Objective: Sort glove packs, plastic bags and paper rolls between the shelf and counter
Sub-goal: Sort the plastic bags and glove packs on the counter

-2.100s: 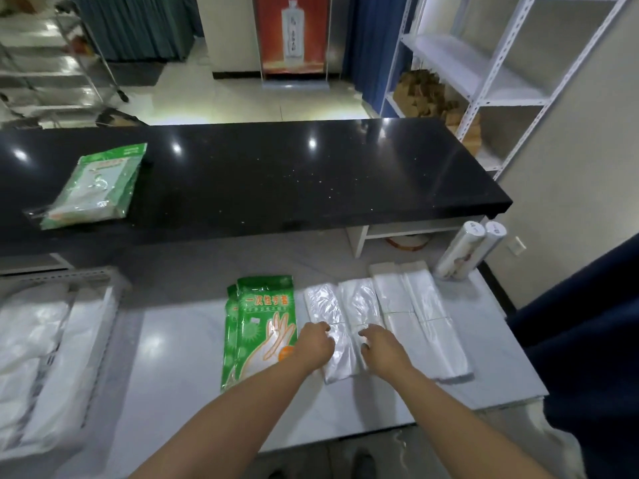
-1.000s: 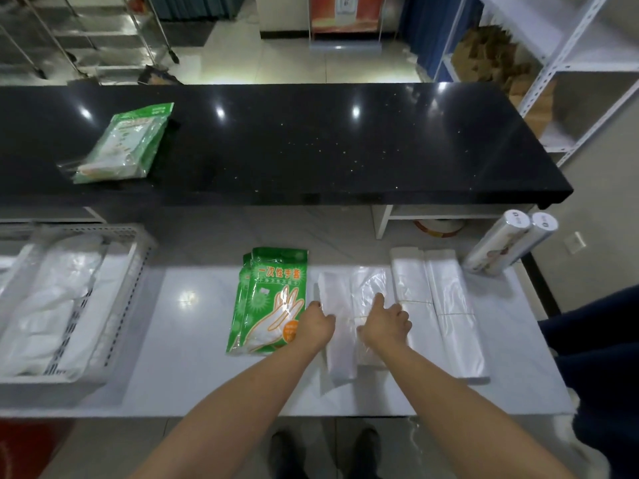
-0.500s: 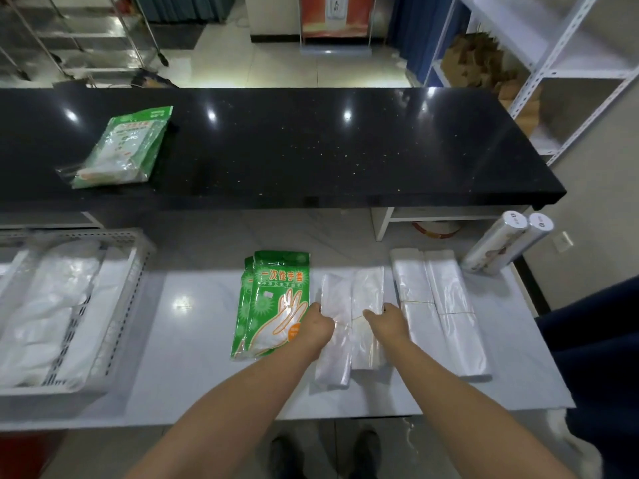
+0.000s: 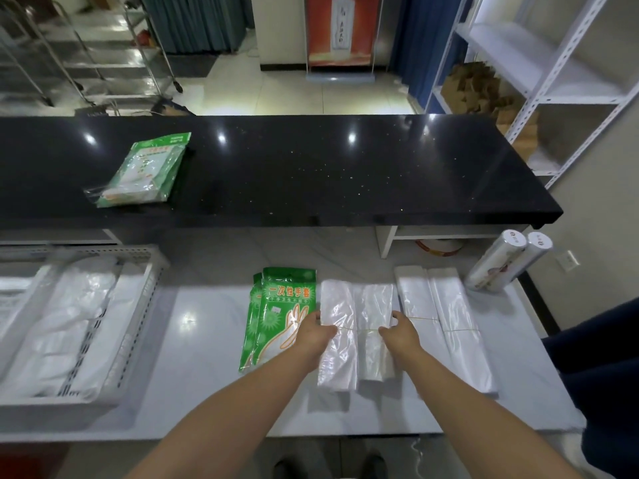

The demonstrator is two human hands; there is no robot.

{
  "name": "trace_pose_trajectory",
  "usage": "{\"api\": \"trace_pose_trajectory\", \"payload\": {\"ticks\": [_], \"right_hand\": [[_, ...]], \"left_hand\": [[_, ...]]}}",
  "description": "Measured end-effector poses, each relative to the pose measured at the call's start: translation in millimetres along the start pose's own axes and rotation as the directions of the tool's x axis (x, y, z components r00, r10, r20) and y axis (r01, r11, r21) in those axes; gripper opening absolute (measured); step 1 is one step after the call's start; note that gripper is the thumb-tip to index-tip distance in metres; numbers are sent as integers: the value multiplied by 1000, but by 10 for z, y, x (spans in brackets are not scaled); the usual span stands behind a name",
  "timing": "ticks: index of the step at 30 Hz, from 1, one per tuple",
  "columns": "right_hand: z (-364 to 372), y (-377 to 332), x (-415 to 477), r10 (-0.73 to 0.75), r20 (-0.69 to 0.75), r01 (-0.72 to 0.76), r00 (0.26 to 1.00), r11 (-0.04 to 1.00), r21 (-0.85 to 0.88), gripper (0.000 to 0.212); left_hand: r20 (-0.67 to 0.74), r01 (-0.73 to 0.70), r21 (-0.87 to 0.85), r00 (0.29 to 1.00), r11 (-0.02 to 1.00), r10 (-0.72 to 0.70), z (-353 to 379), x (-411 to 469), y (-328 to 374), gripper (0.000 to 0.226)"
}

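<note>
Left hand [image 4: 316, 335] and right hand [image 4: 397, 331] each grasp one side of the banded plastic bags [image 4: 356, 305]. Slick film — lifted unevenly, they may slip the band or drag the glove packs [image 4: 276, 319].

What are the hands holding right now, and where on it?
Both grip the clear plastic bag bundle at its banded middle: left hand on its left edge, right hand on its right edge.

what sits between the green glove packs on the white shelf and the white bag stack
A bundle of clear plastic bags, gripped at its side edges by the left hand and right hand; the head view shows this.
</note>
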State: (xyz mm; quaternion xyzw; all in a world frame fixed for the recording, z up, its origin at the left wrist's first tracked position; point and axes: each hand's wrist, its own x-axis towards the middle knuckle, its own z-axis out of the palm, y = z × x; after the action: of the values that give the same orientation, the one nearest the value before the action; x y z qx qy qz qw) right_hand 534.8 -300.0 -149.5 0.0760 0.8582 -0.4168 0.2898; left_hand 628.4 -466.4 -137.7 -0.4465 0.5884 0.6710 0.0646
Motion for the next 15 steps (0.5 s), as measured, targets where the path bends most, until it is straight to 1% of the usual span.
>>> {"api": "trace_pose_trajectory", "payload": {"ticks": [3,5,6,8,9,11,12,13,15], "right_hand": [[13,-49,-49,-45,1,45,999,994,-104,62],[42,-103,-102,-118,-23,112,993,977,-182,59],[63,-135,-137,-174,-49,160,983,965,-209,55],[123,-233,-252,-278,-77,258,957,945,-202,42],[162,-287,-311,-295,-45,283,955,944,-170,35],[246,-386,-421,-261,103,270,960,960,-74,39],[297,-409,-447,-228,173,231,958,973,1,37],[339,-430,-476,-186,221,167,957,981,100,29],[405,-438,-478,-108,268,30,957,960,278,12]], "left_hand": [[-4,-15,-47,1000,999,15,-72,-154,111,37],[-3,-4,-86,1000,996,4,-122,-164,128,32],[-8,-4,-104,1000,995,3,-140,-147,127,30],[-26,-17,-106,1000,994,14,-157,-101,126,31],[-38,-22,-103,999,994,18,-166,-93,135,31],[-58,-28,-128,998,991,21,-186,-58,160,33],[-64,-42,-141,997,989,33,-200,-53,180,32],[-78,-56,-146,996,988,45,-217,-56,206,30],[-103,-87,-147,992,985,73,-256,-58,254,27]]}}
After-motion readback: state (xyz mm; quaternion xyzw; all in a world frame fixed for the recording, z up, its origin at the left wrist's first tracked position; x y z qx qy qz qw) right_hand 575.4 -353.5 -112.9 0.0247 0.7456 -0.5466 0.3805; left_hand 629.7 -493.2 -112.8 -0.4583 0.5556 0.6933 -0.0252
